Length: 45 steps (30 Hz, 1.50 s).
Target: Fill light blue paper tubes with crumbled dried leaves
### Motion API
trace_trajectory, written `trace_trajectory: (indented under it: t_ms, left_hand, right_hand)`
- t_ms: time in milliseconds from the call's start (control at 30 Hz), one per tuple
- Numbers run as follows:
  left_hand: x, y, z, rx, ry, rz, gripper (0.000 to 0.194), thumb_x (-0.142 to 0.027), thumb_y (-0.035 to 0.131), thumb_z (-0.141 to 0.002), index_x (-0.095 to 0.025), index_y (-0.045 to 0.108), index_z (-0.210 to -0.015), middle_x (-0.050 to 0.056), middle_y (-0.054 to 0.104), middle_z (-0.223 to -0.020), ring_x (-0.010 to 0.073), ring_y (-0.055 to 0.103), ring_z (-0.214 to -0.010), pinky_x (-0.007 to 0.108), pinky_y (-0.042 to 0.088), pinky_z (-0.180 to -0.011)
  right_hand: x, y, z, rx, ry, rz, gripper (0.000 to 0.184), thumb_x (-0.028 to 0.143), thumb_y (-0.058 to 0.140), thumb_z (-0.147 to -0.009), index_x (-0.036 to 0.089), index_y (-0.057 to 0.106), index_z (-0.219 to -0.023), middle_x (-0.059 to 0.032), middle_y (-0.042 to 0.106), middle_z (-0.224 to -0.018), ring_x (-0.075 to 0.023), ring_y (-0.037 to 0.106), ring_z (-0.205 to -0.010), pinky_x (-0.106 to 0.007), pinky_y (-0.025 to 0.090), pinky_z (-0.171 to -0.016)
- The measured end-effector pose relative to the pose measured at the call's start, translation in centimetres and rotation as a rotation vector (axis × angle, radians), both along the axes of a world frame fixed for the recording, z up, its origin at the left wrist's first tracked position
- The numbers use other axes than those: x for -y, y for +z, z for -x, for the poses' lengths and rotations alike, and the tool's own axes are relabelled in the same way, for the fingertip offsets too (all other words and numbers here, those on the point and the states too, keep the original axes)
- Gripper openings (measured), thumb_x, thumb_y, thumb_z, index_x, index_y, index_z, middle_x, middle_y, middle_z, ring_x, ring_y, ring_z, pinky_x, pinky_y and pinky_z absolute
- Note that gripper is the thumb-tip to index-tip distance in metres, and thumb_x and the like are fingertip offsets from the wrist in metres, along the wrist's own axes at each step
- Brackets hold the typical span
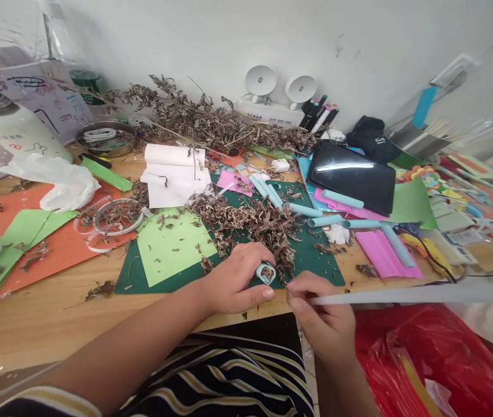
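Blue paper tube (259, 275), packed with crumbled brown leaf (268, 271), is near the table (38, 330) edge; the left hand (233, 281) has its grip curled around it. We note the right hand (325, 318), its grip pinching a long, pale strip (403, 295). A round dish (107, 152) holds white cord (99, 135). Brittle leaves (250, 223) lie heaped on the green mat (311, 269).

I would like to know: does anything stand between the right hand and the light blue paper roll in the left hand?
Yes, some dried leaves lie in the small gap between the right hand and the light blue paper roll. No larger object is visible there.
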<state>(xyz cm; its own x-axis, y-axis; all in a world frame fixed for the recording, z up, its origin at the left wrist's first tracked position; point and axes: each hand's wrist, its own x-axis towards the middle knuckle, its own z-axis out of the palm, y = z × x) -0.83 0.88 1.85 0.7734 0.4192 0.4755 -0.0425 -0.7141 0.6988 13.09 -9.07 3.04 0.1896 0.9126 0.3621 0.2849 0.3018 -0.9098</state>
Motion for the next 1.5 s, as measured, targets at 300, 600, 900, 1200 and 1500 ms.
trace_trajectory:
  t_ms: [300, 600, 900, 1200, 1500]
  left_hand:
    - [0.3, -0.5, -0.2, -0.002, 0.027, -0.082, 0.033, -0.043, 0.026, -0.083, -0.014, 0.037, -0.093, 0.009, 0.049, -0.086, 0.0181, 0.044, -0.082, 0.034, 0.036, -0.076]
    - [1.4, -0.1, -0.5, -0.075, 0.015, 0.179, 0.028, -0.044, 0.045, -0.073, -0.016, 0.041, -0.075, -0.001, 0.044, -0.063, 0.0090, 0.040, -0.056, 0.020, 0.034, -0.052]
    - [1.5, -0.4, -1.1, -0.126, 0.051, 0.338, 0.011, -0.023, 0.046, -0.065, -0.016, 0.039, -0.062, -0.006, 0.037, -0.051, 0.0051, 0.032, -0.047, 0.016, 0.027, -0.045]
    - [1.5, -0.2, -1.3, -0.229, 0.074, 0.352, 0.006, -0.019, 0.046, -0.062, -0.016, 0.041, -0.062, -0.005, 0.041, -0.055, 0.0059, 0.036, -0.051, 0.016, 0.033, -0.049]
    - [1.6, -0.5, -1.3, -0.233, 0.038, 0.271, 0.005, -0.019, 0.047, -0.063, -0.014, 0.047, -0.065, -0.001, 0.050, -0.062, 0.0086, 0.046, -0.058, 0.018, 0.039, -0.056]
  right_hand:
    - [-0.8, 0.6, 0.6, -0.542, 0.052, -0.126, 0.026, 0.040, 0.032, -0.083, 0.030, 0.045, -0.103, 0.0041, 0.043, -0.059, -0.0068, 0.035, -0.045, -0.023, 0.028, -0.044]
    - [-1.4, 4.0, 0.0, -0.673, 0.078, -0.263, 0.010, 0.030, 0.044, -0.079, 0.024, 0.052, -0.080, 0.0057, 0.037, -0.052, -0.0063, 0.035, -0.044, -0.022, 0.029, -0.043]
    - [-3.0, 5.9, 2.6, -0.639, 0.247, -0.273, 0.035, 0.045, 0.041, -0.077, 0.019, 0.035, -0.055, 0.0066, 0.025, -0.045, -0.0056, 0.023, -0.038, -0.020, 0.024, -0.037]
    - [-3.8, 4.9, 3.0, -0.740, 0.285, -0.208, 0.035, 0.042, 0.038, -0.080, 0.018, 0.027, -0.055, 0.0067, 0.022, -0.046, -0.0057, 0.021, -0.039, -0.020, 0.020, -0.039]
    - [-3.3, 4.3, 3.7, -0.659, 0.322, -0.196, 0.033, 0.042, 0.037, -0.081, 0.019, 0.031, -0.057, 0.0066, 0.022, -0.049, -0.0058, 0.022, -0.042, -0.022, 0.021, -0.041]
